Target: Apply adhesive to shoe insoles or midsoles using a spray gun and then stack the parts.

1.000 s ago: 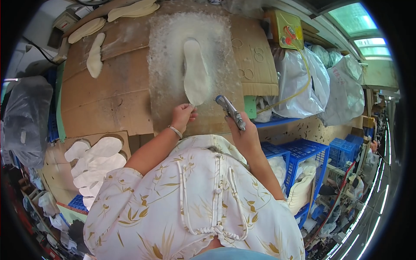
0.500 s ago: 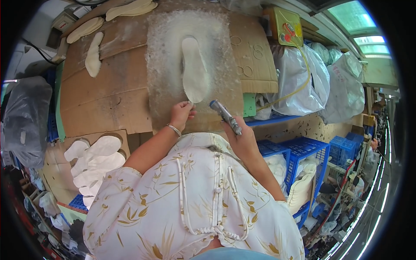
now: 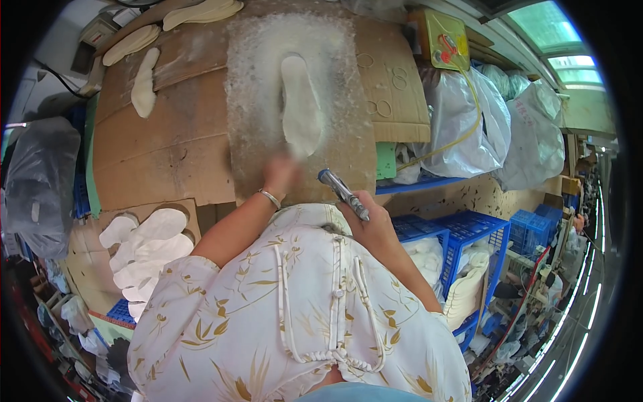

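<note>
A cream shoe insole (image 3: 301, 107) lies lengthwise on a brown board (image 3: 251, 144) coated with whitish residue. My left hand (image 3: 282, 174) is at the insole's near end, smeared by motion, so its fingers and any touch on the insole cannot be made out. In my right hand (image 3: 372, 222) is a silver tube-shaped tool with a blue tip, which looks like a spray gun (image 3: 343, 194). Its tip points up and left, toward the board, apart from the insole.
Stacked insoles (image 3: 203, 13) lie at the far left, with one long insole (image 3: 143, 84) nearer. More white insoles (image 3: 151, 248) spread on cardboard at left. Rubber rings (image 3: 398, 79), a yellow container with a hose (image 3: 447, 41), plastic bags (image 3: 469, 124) and blue crates (image 3: 469, 231) stand right.
My right hand has drawn a little nearer to me and left with the spray gun. The left hand, sharp before with fingers at the insole's near end, is now blurred. The insole has barely shifted.
</note>
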Tool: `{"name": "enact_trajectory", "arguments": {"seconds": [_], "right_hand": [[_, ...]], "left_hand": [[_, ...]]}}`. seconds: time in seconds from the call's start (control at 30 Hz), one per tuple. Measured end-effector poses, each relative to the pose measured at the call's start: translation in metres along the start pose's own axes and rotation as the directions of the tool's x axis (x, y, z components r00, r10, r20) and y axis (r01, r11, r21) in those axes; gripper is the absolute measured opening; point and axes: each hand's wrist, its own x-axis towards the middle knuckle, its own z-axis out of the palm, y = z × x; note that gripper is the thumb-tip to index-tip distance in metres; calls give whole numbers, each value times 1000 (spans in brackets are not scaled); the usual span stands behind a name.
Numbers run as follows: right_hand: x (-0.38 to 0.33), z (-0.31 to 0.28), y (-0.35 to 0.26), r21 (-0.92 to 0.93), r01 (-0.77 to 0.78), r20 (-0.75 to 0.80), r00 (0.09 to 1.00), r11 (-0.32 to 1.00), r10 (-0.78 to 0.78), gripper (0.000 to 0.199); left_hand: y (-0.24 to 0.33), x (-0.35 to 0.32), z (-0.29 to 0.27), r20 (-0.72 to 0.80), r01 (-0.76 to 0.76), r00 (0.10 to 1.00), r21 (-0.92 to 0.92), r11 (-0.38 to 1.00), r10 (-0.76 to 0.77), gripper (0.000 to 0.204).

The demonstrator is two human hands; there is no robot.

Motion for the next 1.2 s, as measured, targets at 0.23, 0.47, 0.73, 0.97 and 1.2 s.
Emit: {"name": "enact_trajectory", "arguments": {"seconds": [0.23,0.47,0.73,0.97,1.2], "right_hand": [[-3,-8,0,44,-111,-67,991,993,114,18],[11,-12,5,27,-15,-108,994,1000,18,21],[33,-21,2,18,90,-244,966,996,-83,23],[33,-46,23,223,-5,-206,977,975,52,21],[38,-40,16,337,-28,-123,990,941,74,19]], "left_hand": [[2,-2,0,-2,-17,1000,29,999,17,18],[2,-3,-1,18,8,1000,34,999,-9,20],[12,-10,9,-43,26,999,-160,987,-34,23],[46,-16,10,-8,-85,996,-257,963,86,18],[172,-64,-17,-67,-432,884,-499,751,463,16]]}}
